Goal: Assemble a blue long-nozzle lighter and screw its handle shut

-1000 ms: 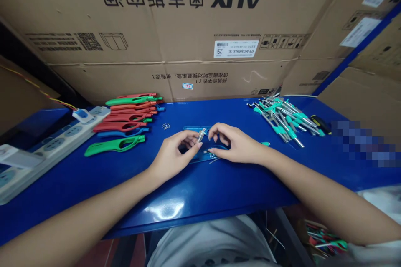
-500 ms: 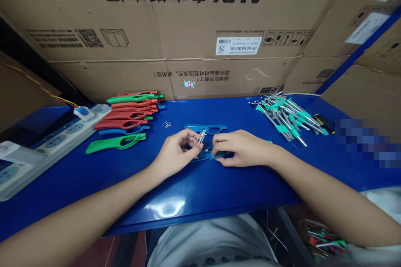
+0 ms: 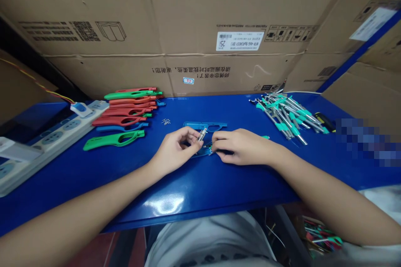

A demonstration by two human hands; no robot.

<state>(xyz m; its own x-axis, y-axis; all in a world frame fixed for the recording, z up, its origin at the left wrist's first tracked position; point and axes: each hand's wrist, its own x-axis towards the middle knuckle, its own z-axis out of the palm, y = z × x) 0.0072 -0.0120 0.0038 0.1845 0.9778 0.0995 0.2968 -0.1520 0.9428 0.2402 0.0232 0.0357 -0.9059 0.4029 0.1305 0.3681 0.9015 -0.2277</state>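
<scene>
My left hand (image 3: 175,149) is closed around a small clear cylinder with a metal top (image 3: 202,134), pinched between thumb and fingers. Just to its right, my right hand (image 3: 242,146) has its fingers pinched together on a thin part with wires, mostly hidden by the fingers. Beneath both hands lies a blue plastic shell half (image 3: 200,154), partly covered. Another blue shell half with a looped handle (image 3: 197,126) rests on the table right behind them. A teal tip (image 3: 265,137) shows beyond my right hand.
Several red, green and blue lighter-shaped handles (image 3: 120,122) lie at left beside a white power strip (image 3: 59,133). Small screws (image 3: 166,122) sit near them. Metal rods with teal parts (image 3: 290,117) are piled at right, near a yellow-black tool (image 3: 325,122). Cardboard (image 3: 125,66) stands behind.
My right hand's fingers have shifted slightly left over the blue shell half. The clear cylinder is tilted a little more to the right. The camera view has moved slightly.
</scene>
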